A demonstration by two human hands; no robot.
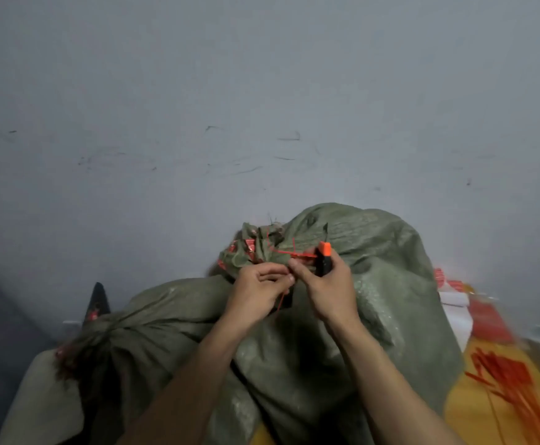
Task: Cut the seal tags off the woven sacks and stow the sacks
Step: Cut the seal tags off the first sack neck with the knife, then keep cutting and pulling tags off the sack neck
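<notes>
Forearms [178,396] cross a green woven sack [374,284] — left hand [260,285] pinches the red seal tag [296,253], right hand [328,289] grips an orange cutter [324,256].

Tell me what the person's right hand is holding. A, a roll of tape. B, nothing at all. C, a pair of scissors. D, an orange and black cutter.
D: the right hand grips an orange-and-black cutter at the tied neck of the green sack, while the left hand pinches the red seal tag.
</notes>
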